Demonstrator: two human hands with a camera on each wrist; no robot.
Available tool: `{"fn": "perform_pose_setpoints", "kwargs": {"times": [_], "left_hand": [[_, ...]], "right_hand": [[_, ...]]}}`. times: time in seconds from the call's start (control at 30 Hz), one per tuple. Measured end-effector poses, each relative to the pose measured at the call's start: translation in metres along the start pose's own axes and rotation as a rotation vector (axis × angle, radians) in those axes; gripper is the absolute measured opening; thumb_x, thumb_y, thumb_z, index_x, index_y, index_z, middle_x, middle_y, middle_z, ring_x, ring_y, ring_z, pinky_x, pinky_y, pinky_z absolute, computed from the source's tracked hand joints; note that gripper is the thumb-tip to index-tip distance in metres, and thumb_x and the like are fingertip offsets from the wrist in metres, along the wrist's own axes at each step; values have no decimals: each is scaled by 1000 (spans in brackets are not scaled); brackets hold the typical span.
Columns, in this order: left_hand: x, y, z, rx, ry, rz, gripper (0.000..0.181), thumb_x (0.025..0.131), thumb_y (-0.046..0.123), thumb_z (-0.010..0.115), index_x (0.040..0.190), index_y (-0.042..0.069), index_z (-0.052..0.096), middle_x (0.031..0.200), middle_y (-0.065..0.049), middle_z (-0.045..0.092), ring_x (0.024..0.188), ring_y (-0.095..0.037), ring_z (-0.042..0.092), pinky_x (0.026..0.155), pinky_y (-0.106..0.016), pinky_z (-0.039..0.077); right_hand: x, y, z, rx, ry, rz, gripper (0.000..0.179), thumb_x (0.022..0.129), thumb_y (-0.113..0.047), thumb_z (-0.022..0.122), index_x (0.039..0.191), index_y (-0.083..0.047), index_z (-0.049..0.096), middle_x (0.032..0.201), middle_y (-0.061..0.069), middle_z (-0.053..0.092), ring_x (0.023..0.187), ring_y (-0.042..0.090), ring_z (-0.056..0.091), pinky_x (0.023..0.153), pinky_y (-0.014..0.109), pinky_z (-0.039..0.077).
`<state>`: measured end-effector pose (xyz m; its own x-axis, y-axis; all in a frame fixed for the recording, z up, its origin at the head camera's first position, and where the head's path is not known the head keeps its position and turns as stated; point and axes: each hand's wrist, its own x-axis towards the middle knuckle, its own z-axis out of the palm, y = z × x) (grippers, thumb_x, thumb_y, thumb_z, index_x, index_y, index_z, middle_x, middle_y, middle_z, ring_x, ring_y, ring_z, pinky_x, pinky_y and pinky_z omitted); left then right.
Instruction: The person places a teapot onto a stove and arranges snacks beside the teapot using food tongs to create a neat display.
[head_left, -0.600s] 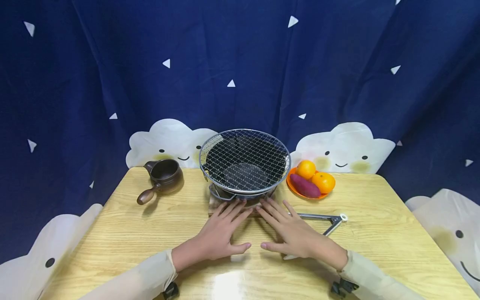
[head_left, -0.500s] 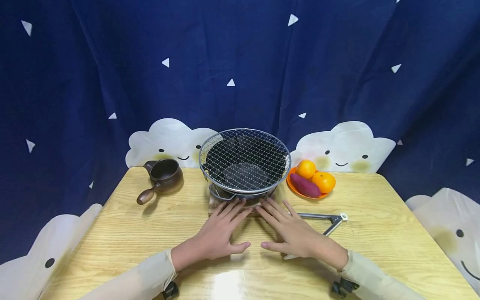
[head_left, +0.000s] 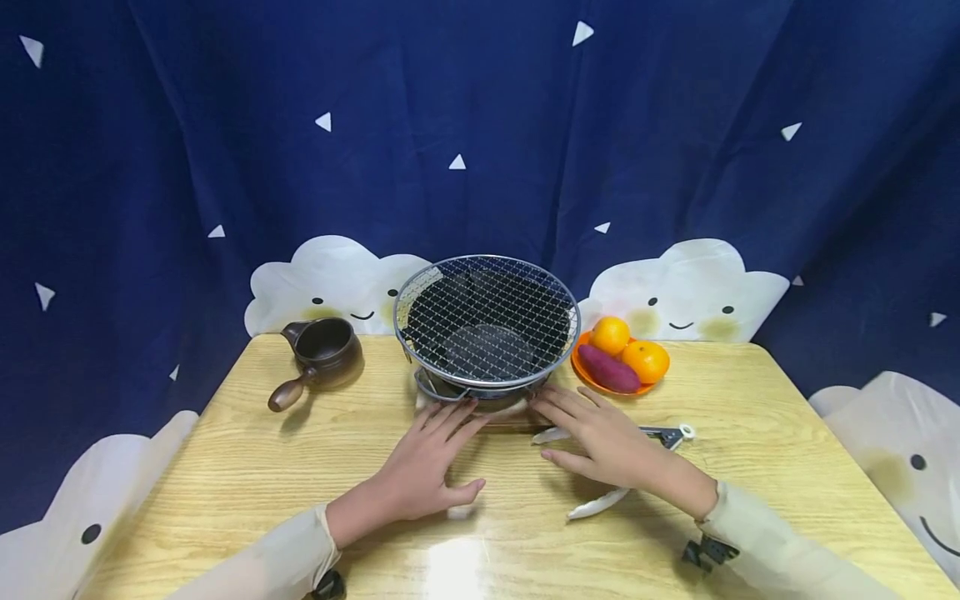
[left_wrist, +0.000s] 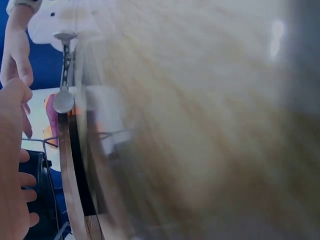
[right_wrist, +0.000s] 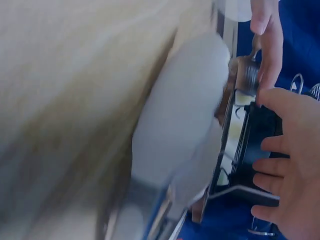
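A round charcoal grill with a wire mesh (head_left: pixel 487 321) on top stands at the middle back, on a wooden board (head_left: pixel 517 414). My left hand (head_left: pixel 420 462) is spread low over the table, fingertips at the grill's front left by its wire handle (head_left: pixel 442 390). On the other side my right hand (head_left: pixel 600 437) reaches to the front right of the grill, fingers straight. It overlaps a pair of tongs with white tips (head_left: pixel 597 505), which lie spread on the table. The tongs' white tip (right_wrist: pixel 185 100) looms large in the right wrist view. Neither hand holds anything.
At the back left stands a dark brown pot (head_left: pixel 327 350) with a wooden side handle. On the right, an orange plate (head_left: pixel 585 379) bears two oranges (head_left: pixel 645 362) and a purple sweet potato (head_left: pixel 609 369). A blue curtain (head_left: pixel 480 125) hangs behind the table.
My hands have drawn apart, the right one moving right and the left slightly left. More of the tongs' white tips shows now. The head view has shifted a little.
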<state>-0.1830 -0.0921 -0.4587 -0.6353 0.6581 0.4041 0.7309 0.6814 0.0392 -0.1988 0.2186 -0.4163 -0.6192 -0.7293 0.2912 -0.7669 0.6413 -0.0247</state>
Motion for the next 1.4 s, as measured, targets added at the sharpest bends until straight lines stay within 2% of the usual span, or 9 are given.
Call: {"fn": "perform_pose_setpoints", "kwargs": {"times": [0.17, 0.27, 0.47, 0.7, 0.87, 1.1, 1.4], "left_hand": [[-2, -7, -3, -36, 106, 22, 74, 85, 52, 69, 145, 10, 54, 145, -13, 57, 133, -31, 54, 113, -53, 40], [-4, -13, -6, -41, 150, 5, 68, 84, 49, 70, 138, 10, 60, 134, -9, 64, 124, -28, 58, 109, -51, 42], [-9, -25, -11, -15, 204, -41, 55, 83, 44, 71, 127, 12, 66, 122, -4, 67, 112, -23, 62, 103, -49, 45], [-12, -43, -20, 6, 278, -55, 36, 82, 38, 71, 108, 12, 72, 104, -3, 70, 99, -23, 64, 94, -45, 48], [-14, -59, -29, 28, 330, -95, 32, 83, 35, 70, 100, 8, 72, 102, -7, 71, 97, -28, 65, 93, -47, 49], [-15, -77, -48, 45, 365, -175, 37, 84, 36, 67, 106, 7, 73, 102, -10, 72, 97, -31, 64, 93, -47, 47], [-18, -98, -66, 73, 418, -277, 36, 85, 34, 65, 104, 4, 73, 102, -12, 71, 98, -35, 63, 93, -52, 45]], "right_hand": [[3, 18, -6, -61, 86, -86, 54, 89, -35, 75, 134, -7, 64, 137, 12, 64, 126, 30, 61, 107, 55, 46], [7, 28, -6, -83, 116, -139, 48, 89, -31, 76, 129, -6, 68, 132, 13, 67, 120, 30, 64, 102, 51, 51], [11, 42, 1, -105, 151, -231, 38, 86, -24, 78, 119, -5, 72, 120, 12, 72, 111, 29, 67, 96, 46, 54], [14, 49, 12, -104, 142, -260, 31, 85, -19, 79, 113, -8, 72, 114, 8, 72, 106, 26, 68, 94, 43, 54], [16, 53, 18, -103, 140, -280, 30, 85, -17, 79, 114, -9, 72, 113, 6, 73, 107, 26, 68, 95, 43, 54], [16, 59, 26, -153, 138, -321, 32, 86, -18, 77, 115, -6, 73, 115, 7, 75, 113, 31, 68, 95, 48, 54], [16, 62, 31, -157, 149, -328, 23, 87, -19, 75, 108, -9, 75, 110, 5, 76, 110, 28, 69, 93, 44, 54]]}}
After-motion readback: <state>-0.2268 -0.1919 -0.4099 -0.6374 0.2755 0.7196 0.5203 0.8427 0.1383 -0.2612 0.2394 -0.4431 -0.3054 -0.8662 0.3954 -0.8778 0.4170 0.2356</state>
